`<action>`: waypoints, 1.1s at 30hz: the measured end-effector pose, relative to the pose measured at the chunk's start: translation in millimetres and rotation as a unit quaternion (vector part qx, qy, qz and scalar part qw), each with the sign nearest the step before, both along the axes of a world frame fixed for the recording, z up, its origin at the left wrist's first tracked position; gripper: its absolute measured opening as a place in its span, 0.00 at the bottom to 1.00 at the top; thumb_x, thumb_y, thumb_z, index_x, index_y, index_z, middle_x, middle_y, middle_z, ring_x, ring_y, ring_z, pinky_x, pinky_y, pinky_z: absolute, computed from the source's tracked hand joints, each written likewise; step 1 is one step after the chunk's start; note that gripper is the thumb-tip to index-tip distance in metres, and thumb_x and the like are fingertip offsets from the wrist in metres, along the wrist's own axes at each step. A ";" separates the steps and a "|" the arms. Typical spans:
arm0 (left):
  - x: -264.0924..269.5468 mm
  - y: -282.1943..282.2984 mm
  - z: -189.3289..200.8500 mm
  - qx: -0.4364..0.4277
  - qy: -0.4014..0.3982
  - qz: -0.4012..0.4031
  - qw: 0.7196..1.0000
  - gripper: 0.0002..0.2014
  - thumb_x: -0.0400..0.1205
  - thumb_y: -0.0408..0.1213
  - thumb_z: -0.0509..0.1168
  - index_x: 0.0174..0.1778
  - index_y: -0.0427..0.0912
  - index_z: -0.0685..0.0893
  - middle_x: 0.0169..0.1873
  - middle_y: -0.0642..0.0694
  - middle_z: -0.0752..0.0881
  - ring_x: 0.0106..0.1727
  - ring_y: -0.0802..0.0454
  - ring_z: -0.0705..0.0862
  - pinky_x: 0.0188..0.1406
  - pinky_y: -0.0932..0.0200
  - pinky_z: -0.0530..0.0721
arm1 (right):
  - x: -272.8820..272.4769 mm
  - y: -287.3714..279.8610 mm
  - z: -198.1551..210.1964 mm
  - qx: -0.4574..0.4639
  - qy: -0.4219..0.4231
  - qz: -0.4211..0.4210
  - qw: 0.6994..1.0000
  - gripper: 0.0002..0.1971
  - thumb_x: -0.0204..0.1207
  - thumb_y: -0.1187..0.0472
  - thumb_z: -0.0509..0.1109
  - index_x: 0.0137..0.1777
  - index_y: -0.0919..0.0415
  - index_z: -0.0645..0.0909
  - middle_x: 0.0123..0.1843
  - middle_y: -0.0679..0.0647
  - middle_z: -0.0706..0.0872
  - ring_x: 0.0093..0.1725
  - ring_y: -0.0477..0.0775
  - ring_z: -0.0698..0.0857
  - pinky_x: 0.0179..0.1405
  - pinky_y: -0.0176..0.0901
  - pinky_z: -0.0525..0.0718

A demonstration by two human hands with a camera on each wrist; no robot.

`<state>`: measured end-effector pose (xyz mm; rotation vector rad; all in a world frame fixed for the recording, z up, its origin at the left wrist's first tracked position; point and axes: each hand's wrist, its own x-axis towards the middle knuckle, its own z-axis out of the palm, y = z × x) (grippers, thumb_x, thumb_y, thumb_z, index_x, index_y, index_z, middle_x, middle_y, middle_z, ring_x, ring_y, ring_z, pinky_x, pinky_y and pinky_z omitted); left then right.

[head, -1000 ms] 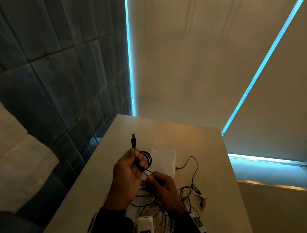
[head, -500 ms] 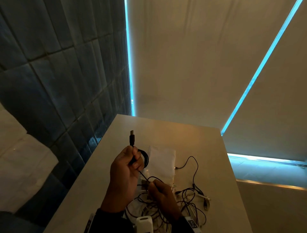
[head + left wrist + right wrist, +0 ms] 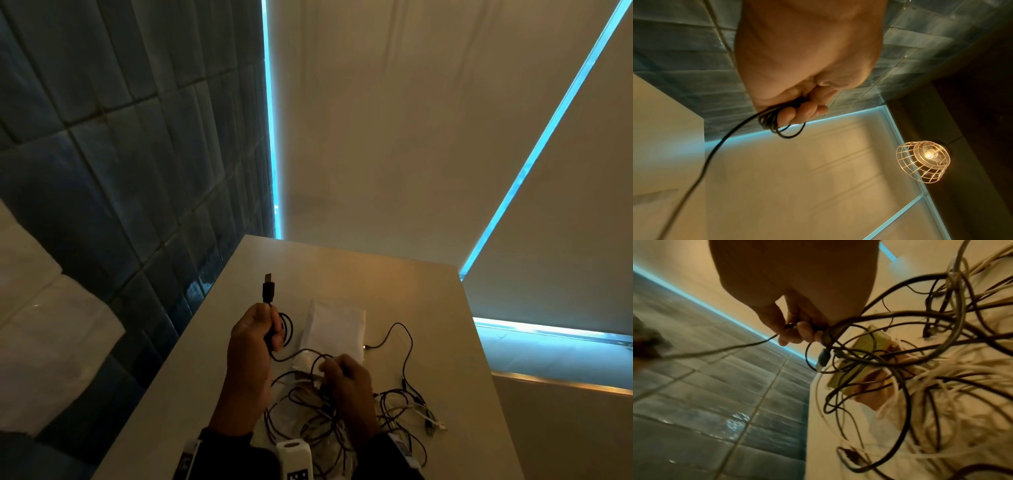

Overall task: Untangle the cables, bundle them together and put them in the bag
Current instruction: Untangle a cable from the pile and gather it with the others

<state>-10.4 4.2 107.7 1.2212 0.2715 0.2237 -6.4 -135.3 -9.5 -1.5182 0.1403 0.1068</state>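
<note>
Left hand (image 3: 251,346) gripped a coiled black cable (image 3: 286,329) above the surface (image 3: 428,301), plug (image 3: 268,289) pointing up; right hand (image 3: 346,377) pinched that cable's loose run over the tangled cables (image 3: 394,407); white bag (image 3: 335,330) lay flat just beyond.
</note>
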 end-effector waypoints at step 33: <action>-2.8 -10.9 10.5 -0.186 -0.026 -0.059 0.980 0.15 0.87 0.34 0.50 0.33 0.39 0.71 0.29 0.46 0.72 0.25 0.55 0.67 0.33 0.57 0.64 | -8.0 4.6 6.4 0.003 -0.119 0.114 0.986 0.15 0.79 0.52 0.67 0.31 0.55 0.80 0.27 0.48 0.78 0.29 0.45 0.75 0.32 0.39 0.74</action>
